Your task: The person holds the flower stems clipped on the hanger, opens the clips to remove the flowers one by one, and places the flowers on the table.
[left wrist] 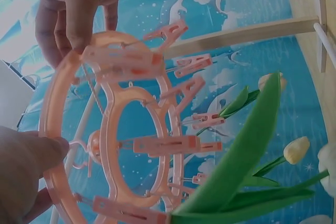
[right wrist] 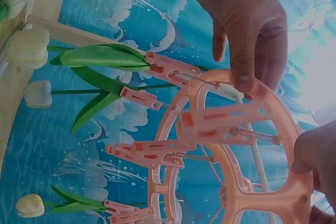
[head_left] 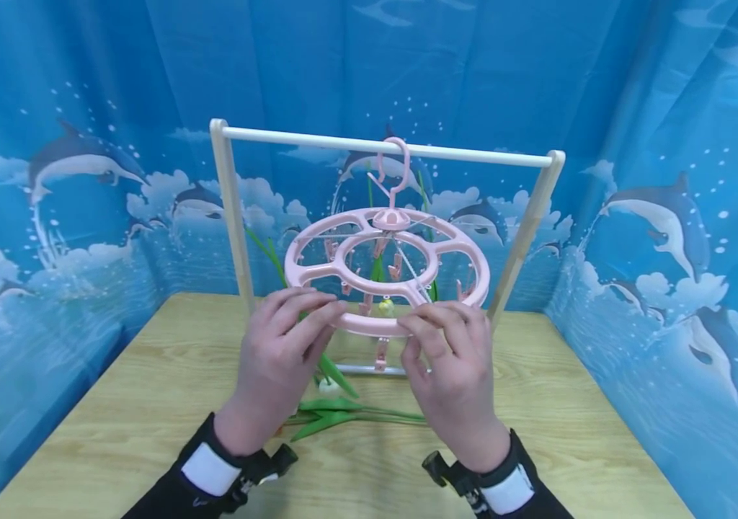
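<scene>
A pink round clip hanger (head_left: 390, 328) hangs by its hook (head_left: 401, 162) from a white rail. My left hand (head_left: 285, 346) grips the front left of its outer ring, thumb beneath. On the front right, my right hand (head_left: 453, 353) holds the same ring between thumb and fingers. Pink clips (left wrist: 165, 145) dangle under the ring. Artificial tulips hang head down from some clips, among them a white tulip (right wrist: 29, 48), a smaller white one (right wrist: 38, 94) and a pale yellow one (right wrist: 30, 205). The left hand partly hides a tulip with a long green leaf (head_left: 339, 375).
The rack has a white top rail (head_left: 317, 139) and wooden side posts (head_left: 527, 227). On the wooden table (head_left: 557, 404), green tulip stems and leaves (head_left: 330, 418) lie in front of the rack's lower bar (head_left: 356, 370). A blue dolphin-print curtain (head_left: 473, 58) surrounds the table.
</scene>
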The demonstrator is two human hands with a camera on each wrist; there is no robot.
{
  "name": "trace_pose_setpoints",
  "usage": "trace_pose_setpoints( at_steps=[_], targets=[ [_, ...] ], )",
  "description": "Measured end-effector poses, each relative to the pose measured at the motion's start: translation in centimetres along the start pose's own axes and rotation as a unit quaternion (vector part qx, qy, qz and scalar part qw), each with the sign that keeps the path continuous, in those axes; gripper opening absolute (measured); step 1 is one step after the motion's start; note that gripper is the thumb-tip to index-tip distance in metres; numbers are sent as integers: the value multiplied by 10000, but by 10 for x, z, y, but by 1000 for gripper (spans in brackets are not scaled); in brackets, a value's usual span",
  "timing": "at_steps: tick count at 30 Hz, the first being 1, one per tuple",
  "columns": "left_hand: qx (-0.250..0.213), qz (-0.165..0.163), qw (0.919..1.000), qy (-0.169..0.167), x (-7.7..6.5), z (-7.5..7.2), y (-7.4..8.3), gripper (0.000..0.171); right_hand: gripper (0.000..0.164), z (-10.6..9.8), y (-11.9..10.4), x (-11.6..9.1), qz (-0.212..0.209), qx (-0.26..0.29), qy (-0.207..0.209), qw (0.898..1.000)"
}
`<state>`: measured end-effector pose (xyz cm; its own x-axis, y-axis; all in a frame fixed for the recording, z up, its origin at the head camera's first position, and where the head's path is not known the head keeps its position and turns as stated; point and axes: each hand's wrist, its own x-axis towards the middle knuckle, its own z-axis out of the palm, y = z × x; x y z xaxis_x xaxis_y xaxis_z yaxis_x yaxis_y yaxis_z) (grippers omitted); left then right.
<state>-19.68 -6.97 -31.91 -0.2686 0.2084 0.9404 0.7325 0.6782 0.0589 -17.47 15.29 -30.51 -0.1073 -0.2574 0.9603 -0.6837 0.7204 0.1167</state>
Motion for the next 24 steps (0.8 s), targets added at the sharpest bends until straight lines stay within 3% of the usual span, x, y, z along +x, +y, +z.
trace_pose_setpoints(
  at_steps=[6,10,18,24],
  targets=[
    [-260,-242,9994,-53,-3,0,-5,36,25,-2,1,0,34,23,-34,10000],
    [-520,-234,9983,-83,-3,0,-5,37,25,-2,1,-1,70,42,-61,9999],
    [-592,-39,9982,-63,-1,0,-2,37,27,0,-1,0,59,-102,-41,9999],
    [-480,355,9981,145,0,0,1,36,28,4,-7,1,-191,-250,234,9992]
  ],
)
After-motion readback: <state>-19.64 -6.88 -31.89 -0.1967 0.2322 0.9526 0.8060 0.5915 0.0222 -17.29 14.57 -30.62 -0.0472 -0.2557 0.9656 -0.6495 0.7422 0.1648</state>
